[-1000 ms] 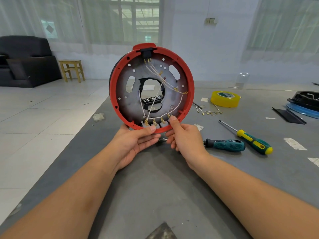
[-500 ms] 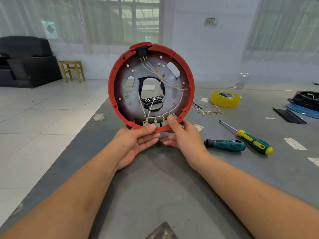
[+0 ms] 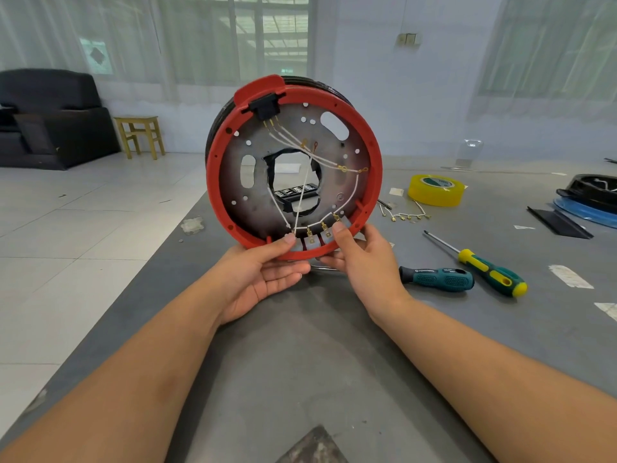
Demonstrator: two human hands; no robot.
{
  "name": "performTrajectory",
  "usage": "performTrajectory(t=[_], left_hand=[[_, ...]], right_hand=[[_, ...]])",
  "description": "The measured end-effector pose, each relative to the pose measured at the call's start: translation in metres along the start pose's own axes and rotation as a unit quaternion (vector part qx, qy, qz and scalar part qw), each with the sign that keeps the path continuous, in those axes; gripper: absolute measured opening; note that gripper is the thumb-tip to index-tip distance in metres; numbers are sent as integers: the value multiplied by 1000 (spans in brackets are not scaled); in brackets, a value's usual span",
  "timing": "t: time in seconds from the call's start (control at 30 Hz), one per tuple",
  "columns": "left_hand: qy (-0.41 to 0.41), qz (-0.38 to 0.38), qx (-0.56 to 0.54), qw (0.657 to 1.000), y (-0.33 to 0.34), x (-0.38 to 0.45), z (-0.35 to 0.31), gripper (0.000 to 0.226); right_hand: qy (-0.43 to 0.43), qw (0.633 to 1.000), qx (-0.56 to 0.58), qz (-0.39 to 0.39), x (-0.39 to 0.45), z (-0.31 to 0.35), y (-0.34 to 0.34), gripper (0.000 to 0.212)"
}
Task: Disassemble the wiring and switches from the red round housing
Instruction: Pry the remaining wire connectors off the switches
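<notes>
The red round housing stands on edge above the grey table, open side facing me. Its metal plate carries white wires with brass terminals, a black socket at the top and a row of white switches at the bottom rim. My left hand holds the bottom rim from below, thumb on the leftmost switch. My right hand grips the rim beside it, thumb pressing the rightmost switch.
On the table to the right lie a teal-handled screwdriver, a yellow-green screwdriver, a roll of yellow tape, loose wires with terminals and black and blue parts. Beyond the table's left edge are tiled floor, a wooden stool and a dark sofa.
The housing has turned counter-clockwise and swung a little, so its black socket sits further left and the dark outer side shows. My right thumb shifted along the bottom switches.
</notes>
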State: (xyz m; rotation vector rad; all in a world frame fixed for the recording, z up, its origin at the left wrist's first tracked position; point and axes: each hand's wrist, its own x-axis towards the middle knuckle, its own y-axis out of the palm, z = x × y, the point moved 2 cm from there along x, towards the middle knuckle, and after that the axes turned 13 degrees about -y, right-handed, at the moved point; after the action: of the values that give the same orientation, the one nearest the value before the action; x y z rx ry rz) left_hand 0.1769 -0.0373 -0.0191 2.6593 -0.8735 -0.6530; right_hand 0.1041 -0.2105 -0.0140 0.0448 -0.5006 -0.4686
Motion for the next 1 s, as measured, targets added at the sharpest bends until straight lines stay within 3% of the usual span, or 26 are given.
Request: performTrajectory(t=[0.2, 0.3, 0.53, 0.8, 1.0], left_hand=[[13, 20, -16, 1000, 2, -1, 0, 56], [14, 23, -16, 1000, 2, -1, 0, 59], [-8, 29, -22, 999, 2, 0, 1, 43], [-20, 5, -47, 999, 3, -3, -1, 30], [-20, -25, -46, 998, 7, -5, -2, 37]], right_hand=[[14, 1000, 15, -18, 2, -4, -1, 27], [17, 1000, 10, -23, 3, -6, -2, 32], [25, 999, -17, -18, 4, -12, -3, 42], [23, 1000, -11, 13, 4, -16, -4, 36], [41, 999, -11, 9, 2, -14, -6, 34]])
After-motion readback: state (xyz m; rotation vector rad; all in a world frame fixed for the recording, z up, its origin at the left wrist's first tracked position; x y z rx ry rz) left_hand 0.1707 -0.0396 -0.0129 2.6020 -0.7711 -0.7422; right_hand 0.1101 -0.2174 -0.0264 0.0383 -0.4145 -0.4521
